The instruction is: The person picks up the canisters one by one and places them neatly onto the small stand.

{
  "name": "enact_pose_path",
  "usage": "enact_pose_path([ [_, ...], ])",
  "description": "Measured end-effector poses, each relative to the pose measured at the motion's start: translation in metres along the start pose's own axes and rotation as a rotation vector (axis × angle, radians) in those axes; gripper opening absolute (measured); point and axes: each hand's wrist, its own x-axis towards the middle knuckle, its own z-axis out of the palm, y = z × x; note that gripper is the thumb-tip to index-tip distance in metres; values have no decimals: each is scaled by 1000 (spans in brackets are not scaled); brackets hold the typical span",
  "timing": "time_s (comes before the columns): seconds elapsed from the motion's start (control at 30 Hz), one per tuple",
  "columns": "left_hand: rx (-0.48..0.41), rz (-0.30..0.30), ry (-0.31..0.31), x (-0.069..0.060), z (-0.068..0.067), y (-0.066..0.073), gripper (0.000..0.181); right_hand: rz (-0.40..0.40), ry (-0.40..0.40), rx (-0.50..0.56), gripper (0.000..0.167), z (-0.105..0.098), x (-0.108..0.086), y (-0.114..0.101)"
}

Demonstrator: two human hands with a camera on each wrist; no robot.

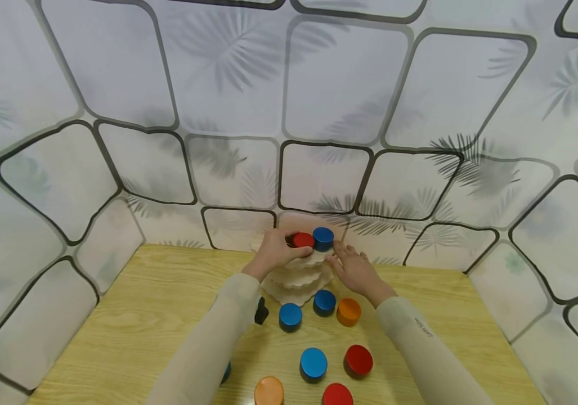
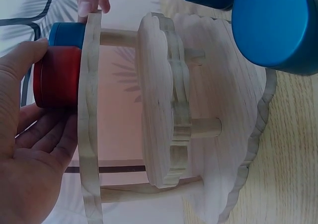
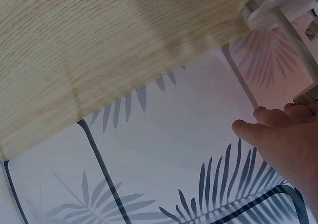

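Observation:
A three-tiered wooden stand (image 2: 159, 100) with scalloped edges stands against the back wall. On its top tier sit a red round tin (image 2: 57, 77) and a blue round tin (image 1: 323, 238), side by side. My left hand (image 1: 274, 251) grips the red tin, thumb on one side and fingers on the other. Beside the blue tin, my right hand (image 1: 355, 272) has its fingertips at the top tier's edge with fingers mostly straight. The right wrist view catches only part of that hand (image 3: 285, 139), and the tins' undersides are hidden.
On the wooden table (image 1: 157, 315), in front of the stand, are several tins, among them a blue tin (image 1: 290, 316), an orange tin (image 1: 348, 311) and a red tin (image 1: 358, 360). A small black object (image 1: 261, 312) lies by my left sleeve. Patterned fabric walls (image 1: 238, 169) enclose the table.

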Motion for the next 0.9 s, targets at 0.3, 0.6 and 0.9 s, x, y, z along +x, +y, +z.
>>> enact_pose_path([
  [0.3,10,5,10,0,3,0,47,-12,7,7,67,-3,-2,-2],
  [0.6,3,4,4,1,4,-2,47,-14,8,7,67,-3,-1,-2],
  [0.9,-9,12,0,0,4,-3,46,-2,2,16,68,-2,-4,-3],
])
